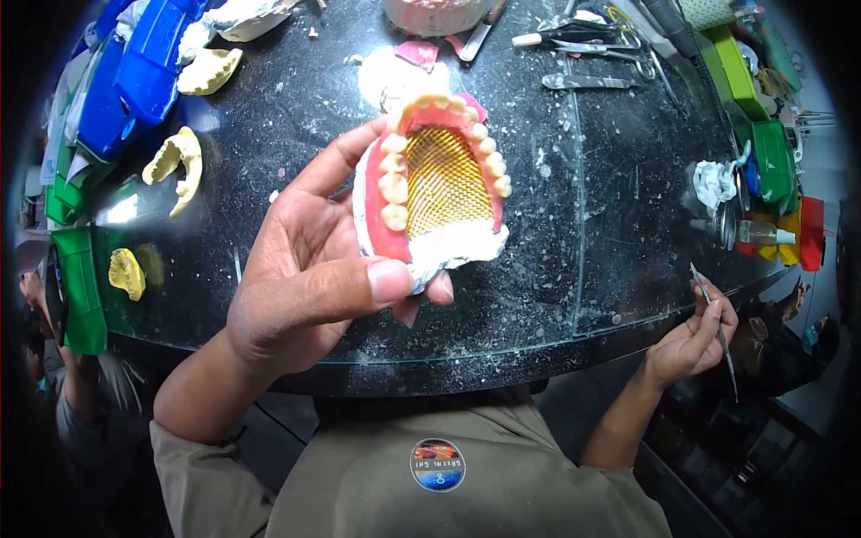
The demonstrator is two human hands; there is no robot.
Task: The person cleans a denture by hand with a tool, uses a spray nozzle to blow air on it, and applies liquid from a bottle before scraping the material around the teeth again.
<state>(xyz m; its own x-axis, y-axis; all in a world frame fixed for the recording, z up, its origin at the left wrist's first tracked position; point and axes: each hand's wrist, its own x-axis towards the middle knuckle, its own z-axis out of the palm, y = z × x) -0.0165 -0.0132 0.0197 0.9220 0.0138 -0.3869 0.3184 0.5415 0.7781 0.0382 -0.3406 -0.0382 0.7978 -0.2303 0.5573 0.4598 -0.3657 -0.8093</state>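
Note:
My left hand [300, 260] is closed around a white plaster dental model that carries an upper denture [392, 184], raised above the dark table. Pink wax or gum material holds cream teeth in an arch, and a gold mesh plate [448, 175] fills the palate. White plaster [457, 244] shows along the model's near edge, beside my thumb. At the table's right front edge, my right hand [692, 339] pinches a thin metal dental carving tool [723, 345], its narrow tip pointing up and away from me. The tool is well apart from the denture.
Yellowish plaster casts [184, 170] lie on the left, near blue bins [134, 81] and a green bin [82, 296]. Pink wax [418, 54] lies behind the denture. Scissors [601, 49] and other tools lie back right. A clear bottle [764, 233] stands right. People are at both sides.

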